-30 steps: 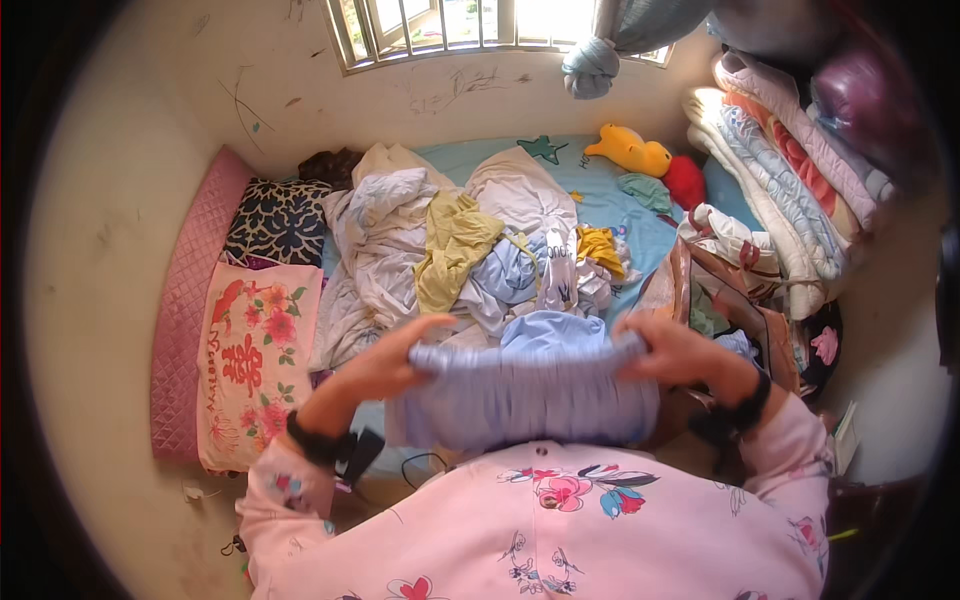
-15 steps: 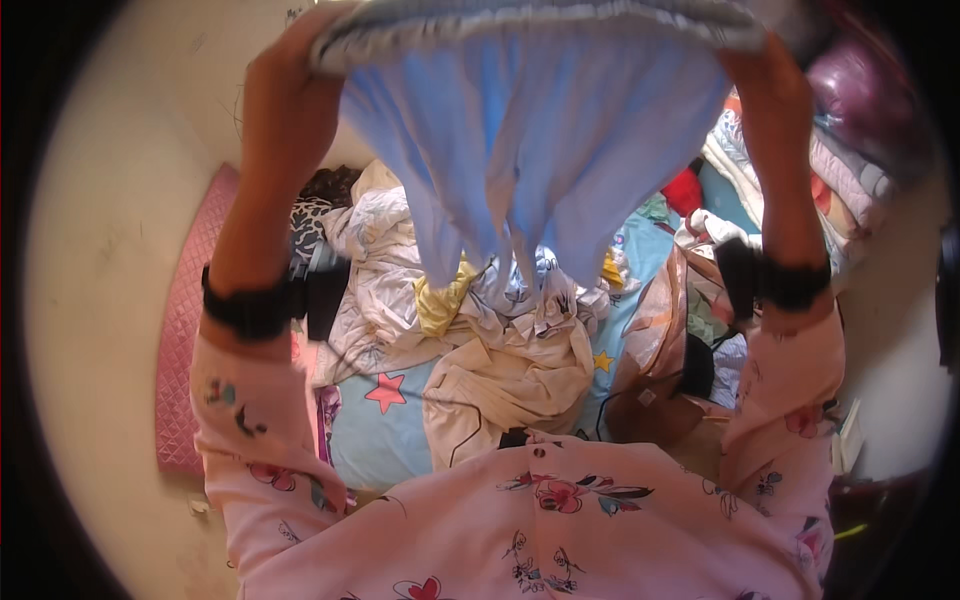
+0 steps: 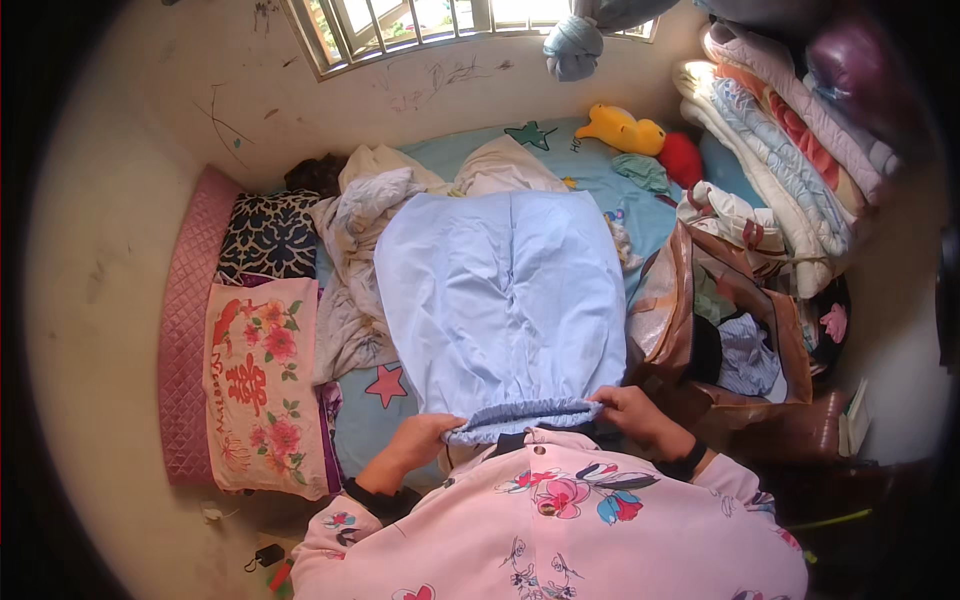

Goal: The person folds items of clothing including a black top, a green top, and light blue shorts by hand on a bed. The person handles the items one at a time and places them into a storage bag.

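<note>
Light-blue garment (image 3: 500, 290), spread over bed (image 3: 655, 235), likely light, soft, floppy, best gripped at the gathered waistband's (image 3: 525, 418) ends, where left hand (image 3: 425, 440) and right hand (image 3: 640, 422) have fingers clamped.

Head view: light-blue garment (image 3: 500, 290) is laid out flat over the bed (image 3: 362, 435), gathered waistband (image 3: 520, 418) turned toward the person's body. Waistband is pinched at its left end by the left grip (image 3: 428, 438), at its right end by the right grip (image 3: 642, 415). Pale crumpled cloths (image 3: 352, 285) are partly covered at the garment's left and far edges. Flowered pink pillow (image 3: 265, 385) and black patterned cushion (image 3: 268, 238) are placed at left, beside the quilted pink headboard (image 3: 188, 350). Yellow plush toy (image 3: 620, 128) is set near the wall, red item just beside it. At right, open brown bag (image 3: 662, 300) is part-filled with clothes; folded quilts (image 3: 770, 165) are stacked beyond.
</note>
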Tool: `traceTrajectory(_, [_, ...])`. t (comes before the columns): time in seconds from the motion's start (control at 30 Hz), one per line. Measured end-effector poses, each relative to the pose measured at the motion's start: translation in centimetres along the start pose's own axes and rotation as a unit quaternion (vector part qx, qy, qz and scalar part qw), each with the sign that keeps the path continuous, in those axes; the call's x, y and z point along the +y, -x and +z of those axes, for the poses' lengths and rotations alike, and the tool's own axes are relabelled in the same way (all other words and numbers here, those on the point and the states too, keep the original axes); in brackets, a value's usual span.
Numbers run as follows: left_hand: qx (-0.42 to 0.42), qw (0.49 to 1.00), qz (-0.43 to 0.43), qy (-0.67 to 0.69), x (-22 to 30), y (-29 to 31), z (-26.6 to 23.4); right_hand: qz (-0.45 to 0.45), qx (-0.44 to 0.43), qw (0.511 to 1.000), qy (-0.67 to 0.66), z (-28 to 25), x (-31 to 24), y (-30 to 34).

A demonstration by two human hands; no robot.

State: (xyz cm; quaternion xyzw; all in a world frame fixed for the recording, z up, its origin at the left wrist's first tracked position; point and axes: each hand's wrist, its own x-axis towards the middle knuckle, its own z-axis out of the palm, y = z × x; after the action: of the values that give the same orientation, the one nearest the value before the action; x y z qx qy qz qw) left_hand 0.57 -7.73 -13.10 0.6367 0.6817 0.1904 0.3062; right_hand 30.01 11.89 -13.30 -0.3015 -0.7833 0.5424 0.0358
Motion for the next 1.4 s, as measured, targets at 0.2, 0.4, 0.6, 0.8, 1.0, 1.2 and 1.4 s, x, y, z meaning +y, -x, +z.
traceTrajectory(0.2, [-0.048, 0.982, -0.103, 0.151, -0.7, 1.7, 2.6, 0.060, -0.058, 0.996, -0.024, 2.5, 2.7, 1.3])
traceTrajectory(0.4, [0.001, 0.912, -0.182, 0.367, -2.5, 1.7, 4.4, 0.101, -0.040, 0.973, -0.206, 2.4, 1.4, 0.6])
traceTrajectory(0.6, [0.082, 0.906, -0.130, 0.394, -3.5, -1.9, 1.6, -0.009, 0.082, 0.993, -0.090, -0.4, 0.3, -1.7])
traceTrajectory(0.8, [0.215, 0.866, 0.039, 0.449, 2.7, -3.3, -6.6, -0.018, 0.150, 0.951, -0.271, -4.0, -8.9, -1.0])
traceTrajectory(1.0, [0.227, 0.837, 0.424, 0.262, 8.9, 3.1, -14.0, -0.423, 0.091, 0.895, -0.110, -7.8, -17.6, 5.2])
traceTrajectory(1.2, [-0.083, 0.693, 0.640, 0.322, 17.2, -2.5, -19.1, -0.566, -0.095, 0.765, -0.293, -10.4, -21.8, 4.3])
traceTrajectory(1.4, [-0.001, 0.821, 0.424, 0.382, 18.3, -6.1, -15.7, -0.427, -0.113, 0.835, -0.328, -7.6, -23.5, -1.1])
